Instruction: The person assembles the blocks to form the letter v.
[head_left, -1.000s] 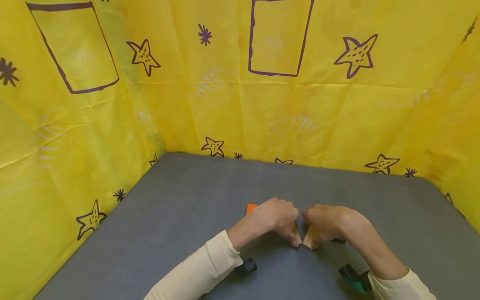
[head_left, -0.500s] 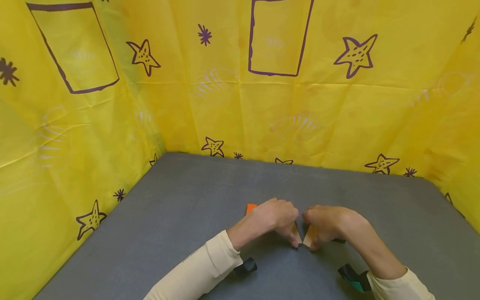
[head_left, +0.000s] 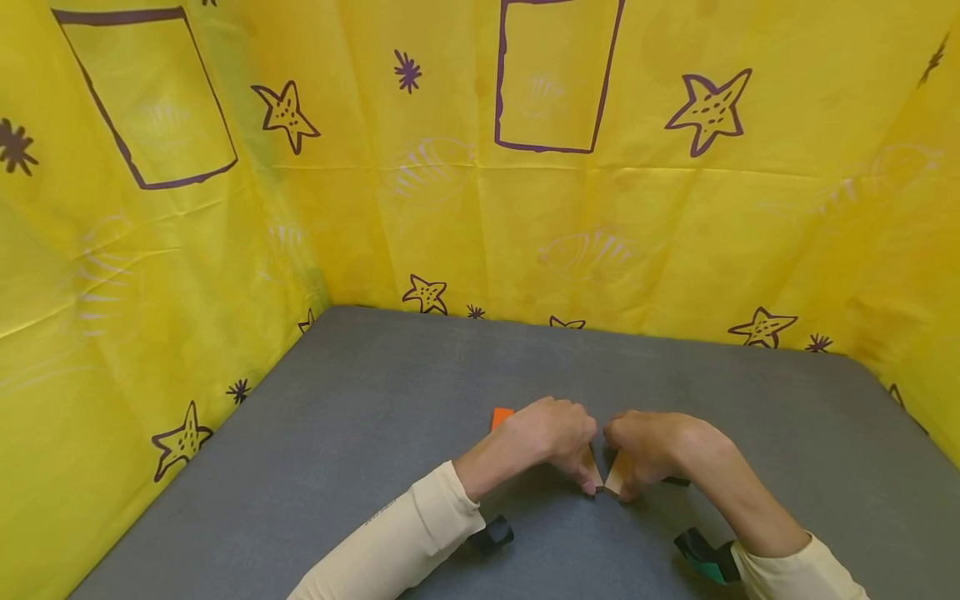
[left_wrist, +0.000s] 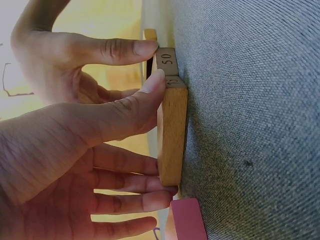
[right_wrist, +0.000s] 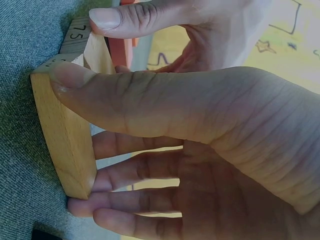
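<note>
In the head view my left hand (head_left: pixel 555 437) and right hand (head_left: pixel 652 450) are close together over the grey table. The left hand pinches a small wooden block (left_wrist: pixel 174 137) between thumb and fingers; its end is printed with 75. A second wooden block (right_wrist: pixel 65 140), marked 50 on its end, is gripped by the right hand the same way. Both blocks lie at the table surface. Their near ends meet and their far ends spread apart in a V. Each thumb presses at the numbered end, and the fingertips reach the far end.
An orange piece (head_left: pixel 502 418) lies just beyond the left wrist. A pink-faced block (left_wrist: pixel 189 220) sits near the left fingertips. Part of a black item (head_left: pixel 677 481) shows beside the right hand. Dark straps (head_left: pixel 491 533) hang below the wrists. Yellow printed cloth (head_left: pixel 480 208) walls the grey table (head_left: pixel 375 375).
</note>
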